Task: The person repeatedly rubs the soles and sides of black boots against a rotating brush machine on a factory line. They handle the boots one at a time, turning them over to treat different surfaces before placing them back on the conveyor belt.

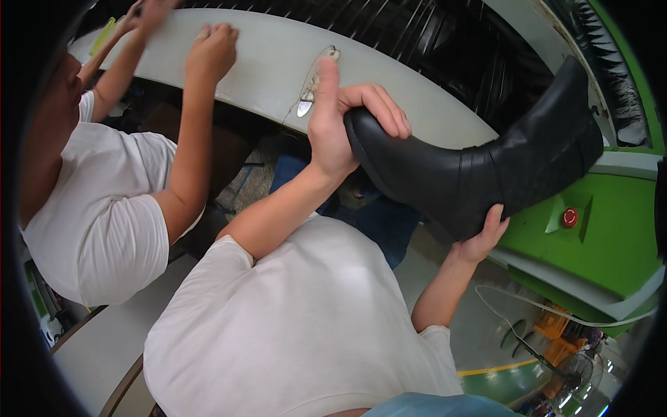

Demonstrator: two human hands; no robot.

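A black leather boot point(479, 163) lies across the space before me, its toe to the left and its shaft reaching up to the right. My left hand point(337, 118) grips the toe, thumb raised and fingers curled over the top. Against the heel side, lower down, my right hand point(483, 236) supports the boot from beneath, with part of its fingers hidden behind it. Just beyond my left thumb, a small blade tool with a wrapped handle point(306, 105) rests on the white tabletop point(264, 62).
At left sits a co-worker in a white shirt point(118, 215), one closed hand point(215, 48) over the table; more hands are farther off. Dark slatted racking point(389, 28) runs behind the table. A green machine point(604, 222) with a red button point(570, 217) stands at right.
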